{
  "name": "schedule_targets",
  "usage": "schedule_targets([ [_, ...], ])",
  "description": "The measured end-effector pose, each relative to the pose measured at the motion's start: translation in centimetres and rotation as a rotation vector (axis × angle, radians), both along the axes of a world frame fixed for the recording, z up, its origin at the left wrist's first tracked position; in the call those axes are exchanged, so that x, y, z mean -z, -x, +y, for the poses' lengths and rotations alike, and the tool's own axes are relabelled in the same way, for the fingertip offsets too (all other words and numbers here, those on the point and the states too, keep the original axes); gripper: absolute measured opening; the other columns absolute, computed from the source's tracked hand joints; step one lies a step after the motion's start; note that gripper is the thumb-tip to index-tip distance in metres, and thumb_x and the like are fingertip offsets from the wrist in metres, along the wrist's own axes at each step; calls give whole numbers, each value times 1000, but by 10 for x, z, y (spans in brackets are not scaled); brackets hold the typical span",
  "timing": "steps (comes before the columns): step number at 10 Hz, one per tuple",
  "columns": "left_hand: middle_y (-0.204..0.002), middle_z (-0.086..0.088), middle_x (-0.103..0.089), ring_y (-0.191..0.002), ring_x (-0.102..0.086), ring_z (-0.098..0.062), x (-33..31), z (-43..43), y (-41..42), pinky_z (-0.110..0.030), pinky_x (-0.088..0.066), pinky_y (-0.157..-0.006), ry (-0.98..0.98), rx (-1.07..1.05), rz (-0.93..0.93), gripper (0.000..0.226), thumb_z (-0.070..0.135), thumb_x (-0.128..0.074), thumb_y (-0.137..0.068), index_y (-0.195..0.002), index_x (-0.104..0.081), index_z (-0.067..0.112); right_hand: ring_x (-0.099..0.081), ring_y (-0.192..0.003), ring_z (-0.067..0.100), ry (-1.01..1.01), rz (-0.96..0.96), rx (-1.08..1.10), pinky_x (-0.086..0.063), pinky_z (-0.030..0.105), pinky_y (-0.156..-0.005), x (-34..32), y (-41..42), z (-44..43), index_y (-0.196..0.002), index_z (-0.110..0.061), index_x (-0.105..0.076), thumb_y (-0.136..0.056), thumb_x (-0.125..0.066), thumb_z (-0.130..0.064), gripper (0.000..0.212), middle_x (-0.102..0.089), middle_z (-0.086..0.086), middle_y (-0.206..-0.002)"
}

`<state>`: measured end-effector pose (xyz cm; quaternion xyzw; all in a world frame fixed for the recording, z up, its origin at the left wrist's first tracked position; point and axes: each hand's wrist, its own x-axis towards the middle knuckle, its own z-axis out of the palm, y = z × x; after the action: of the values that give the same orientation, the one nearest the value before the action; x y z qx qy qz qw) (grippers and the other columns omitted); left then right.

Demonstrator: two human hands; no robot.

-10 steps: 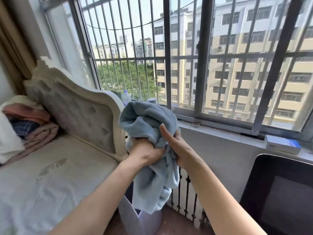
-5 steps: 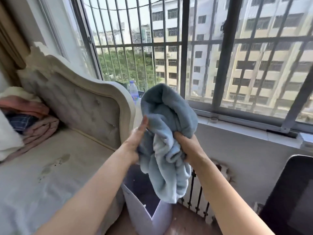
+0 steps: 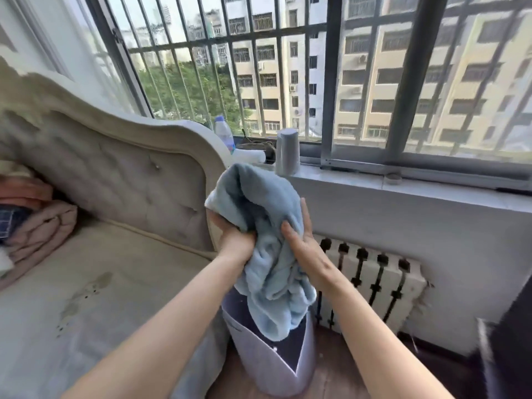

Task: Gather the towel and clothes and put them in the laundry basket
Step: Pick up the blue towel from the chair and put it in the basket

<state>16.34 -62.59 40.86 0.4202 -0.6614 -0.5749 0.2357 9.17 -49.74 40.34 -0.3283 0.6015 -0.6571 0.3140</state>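
Observation:
A bunched light-blue towel [image 3: 267, 254] hangs between both hands, above the open grey laundry basket [image 3: 259, 361] on the floor beside the bed. My left hand [image 3: 236, 240] grips the towel's left side in a fist. My right hand [image 3: 302, 243] presses flat against its right side, fingers pointing up. The towel's lower end dips into the basket's mouth. A pile of folded pink and dark checked clothes [image 3: 34, 220] lies at the left edge on the bed.
The bed [image 3: 86, 298] with a padded headboard [image 3: 129, 174] fills the left. A window sill [image 3: 374, 182] holds a bottle [image 3: 224, 133] and a grey cylinder [image 3: 287, 152]. A white radiator [image 3: 371, 280] stands under it. A dark object [image 3: 509, 349] is at the right.
The view has tilted down and the basket shows more fully. The towel has sunk toward the basket, its end now inside the mouth. My left hand closed into a fist; the right flattened.

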Motion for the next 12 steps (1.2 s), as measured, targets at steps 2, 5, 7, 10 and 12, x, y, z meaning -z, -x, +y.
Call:
schedule_targets([
  [2,-70,2,-45,-65,-43,-7,38,-15,15,-2,-39,-53,70,40,-56,33,-1,-43,-96,-69,-41,17,-60,-112,7,14,-24,36,-50,13,-89,43,7,-27,-122,-35,-50,-96,-49,-18,31,-63,-7,-118],
  [5,-77,-7,-57,-89,-56,-25,111,-40,38,-40,-47,-82,21,7,-100,19,19,-52,-87,-68,-47,17,-62,-91,19,-56,-144,169,-53,30,-81,125,40,-64,-92,-27,-61,-90,-47,-1,30,-66,8,-97],
  [7,-77,-8,-60,-80,-60,-23,200,-71,60,-14,-47,-58,-55,-33,-128,19,16,-52,-90,-84,-59,-1,-59,-81,8,-131,-183,189,-52,16,-68,214,70,-100,-86,-28,-59,-73,-49,-17,21,-62,-3,-88],
  [10,-83,-10,-61,-83,-61,-20,377,-117,70,-22,-47,-66,-102,-26,-143,9,10,-50,-89,-90,-56,3,-63,-92,16,-268,-186,129,-54,27,-76,391,93,-152,-106,-8,-59,-83,-47,-8,26,-67,7,-103],
  [12,-90,-9,-65,-84,-63,-17,484,-137,68,-21,-49,-66,-169,-23,-159,14,4,-49,-87,-97,-59,4,-62,-101,22,-353,-164,97,-52,31,-83,499,96,-176,-114,-8,-57,-79,-48,-14,37,-65,12,-114],
])
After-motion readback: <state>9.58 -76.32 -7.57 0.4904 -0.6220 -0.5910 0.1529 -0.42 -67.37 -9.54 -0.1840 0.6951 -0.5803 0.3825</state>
